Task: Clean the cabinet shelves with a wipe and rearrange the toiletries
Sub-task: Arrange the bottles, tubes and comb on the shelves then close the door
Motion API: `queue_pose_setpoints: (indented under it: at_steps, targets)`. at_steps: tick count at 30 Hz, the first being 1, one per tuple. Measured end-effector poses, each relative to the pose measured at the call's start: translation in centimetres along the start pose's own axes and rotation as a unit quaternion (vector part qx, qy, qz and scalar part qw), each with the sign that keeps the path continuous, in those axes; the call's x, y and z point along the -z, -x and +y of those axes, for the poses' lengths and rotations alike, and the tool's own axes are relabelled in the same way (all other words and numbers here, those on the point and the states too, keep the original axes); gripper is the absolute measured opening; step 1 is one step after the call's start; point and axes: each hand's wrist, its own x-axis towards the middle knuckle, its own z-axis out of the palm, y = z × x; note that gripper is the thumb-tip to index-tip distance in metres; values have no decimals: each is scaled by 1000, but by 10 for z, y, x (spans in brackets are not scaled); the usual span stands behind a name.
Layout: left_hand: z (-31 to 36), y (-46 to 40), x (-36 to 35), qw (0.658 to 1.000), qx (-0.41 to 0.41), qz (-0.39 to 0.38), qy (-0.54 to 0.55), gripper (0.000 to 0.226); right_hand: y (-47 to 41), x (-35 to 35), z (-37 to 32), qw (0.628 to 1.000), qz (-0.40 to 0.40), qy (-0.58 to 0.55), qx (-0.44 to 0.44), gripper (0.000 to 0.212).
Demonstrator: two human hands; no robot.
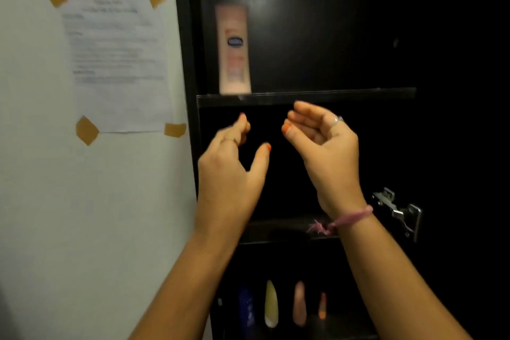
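**Reaching Empty-Handed Into a Half-Sorted Cabinet**

Hovering in front of the dark cabinet [441, 146], both hands are raised before the middle compartment, just below the upper shelf [358, 92]. The left hand [229, 174] has its fingers loosely curled and thumb spread out, holding nothing. The right hand [323, 143], at about three o'clock from the left, is cupped palm-inward with fingers half bent, also empty. No wipe shows anywhere in view.

A pink lotion tube [234, 50] stands upright on the upper shelf, at twelve o'clock from the left hand, near the cabinet's left wall. Down at six o'clock, on the lowest visible level, stand a blue bottle [246, 309], a pale yellow tube [271, 303], a peach tube [299, 303] and a small orange tube [322, 309], side by side in a row. The middle shelf [281, 229] looks bare where it shows.

My judgement is that rearranging is under way. The tall tube stands narrow and close to the shelf's front edge; a knuckle brushing it on the way up could tip it forward and off. Reaching down for the row risks knocking neighbours over, since they stand close together. The metal hinge [397, 212] at four o'clock could catch the pink wrist thread [342, 221].
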Motion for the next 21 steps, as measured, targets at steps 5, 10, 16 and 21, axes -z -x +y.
queue_pose_setpoints:
  at_steps: [5,10,16,21]
  targets:
    - [-30,123,-37,987,87,-102,92,44,99,63,56,993,50,-6,-109,28]
    - [-60,259,-84,936,221,-251,109,34,218,142,130,946,138,50,-289,27]
    - [-101,389,-140,816,391,-424,48,36,340,219,204,828,242,201,-465,25]
    - [-143,420,-194,789,411,-455,-16,50,388,243,247,766,231,278,-532,25]
